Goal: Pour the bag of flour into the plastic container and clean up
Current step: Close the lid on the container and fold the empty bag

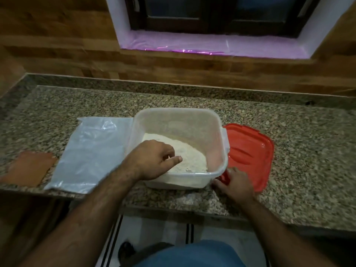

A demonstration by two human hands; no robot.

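Note:
A clear square plastic container (221,132) stands on the granite counter (300,143) with a heap of flour (192,158) inside. My left hand (154,158) hangs over the container's near left side, just above the flour. Its fingers are loosely curled, one finger points right, and it holds nothing that I can see. The empty, flattened plastic flour bag (90,151) lies on the counter left of the container. A red lid (250,149) lies flat to the container's right. My right hand (235,184) grips the lid's near left corner, thumb toward the container.
A brown flat piece (28,166) lies at the counter's front edge, left of the bag. A wood-patterned wall and a window ledge with a pink sheet (192,45) are behind. The counter's front edge runs just below my hands.

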